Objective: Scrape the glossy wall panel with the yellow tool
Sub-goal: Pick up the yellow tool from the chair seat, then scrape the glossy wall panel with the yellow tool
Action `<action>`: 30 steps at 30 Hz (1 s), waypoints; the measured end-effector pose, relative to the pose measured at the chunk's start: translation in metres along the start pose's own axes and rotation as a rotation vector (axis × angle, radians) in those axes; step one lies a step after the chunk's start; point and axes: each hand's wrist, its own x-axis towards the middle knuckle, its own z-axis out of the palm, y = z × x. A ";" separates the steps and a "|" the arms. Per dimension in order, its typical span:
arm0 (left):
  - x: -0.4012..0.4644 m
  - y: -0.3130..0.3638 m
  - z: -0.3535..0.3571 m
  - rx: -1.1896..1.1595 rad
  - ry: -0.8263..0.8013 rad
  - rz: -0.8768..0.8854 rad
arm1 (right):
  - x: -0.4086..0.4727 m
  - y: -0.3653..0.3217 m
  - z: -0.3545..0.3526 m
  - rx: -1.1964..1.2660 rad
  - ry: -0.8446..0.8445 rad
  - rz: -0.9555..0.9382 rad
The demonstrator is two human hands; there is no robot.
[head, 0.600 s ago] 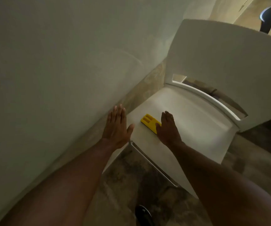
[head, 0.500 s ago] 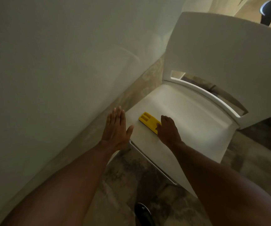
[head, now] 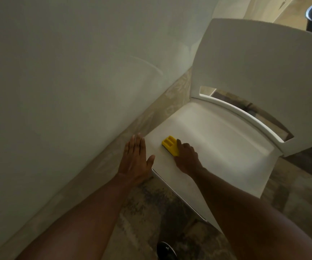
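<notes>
Head view, listed left to right.

Glossy wall panel (head: 61, 87): pale, smooth, fills the left half of the view and runs diagonally down to the floor line.

Left hand (head: 135, 160): open and flat, fingers together and extended, thumb splayed to the right; it lies over the base of the panel, beside the near-left corner of the chair seat. It holds nothing. Contact with the panel cannot be told.

Yellow tool (head: 170, 145): flat plastic piece with two rectangular slots, lying on the seat near its left edge, well apart from the panel surface above.

Right hand (head: 186, 158): palm down on the seat, fingers curled over the tool's near end; a firm grip cannot be told.

White chair (head: 226, 147): plastic, seat beside the panel, backrest at right.

Dark shoe (head: 165, 250): bottom edge, on mottled floor (head: 151, 212).
</notes>
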 end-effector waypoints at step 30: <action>-0.206 -0.106 -0.387 0.348 1.170 0.054 | -0.191 -0.411 -0.257 0.432 0.932 -1.030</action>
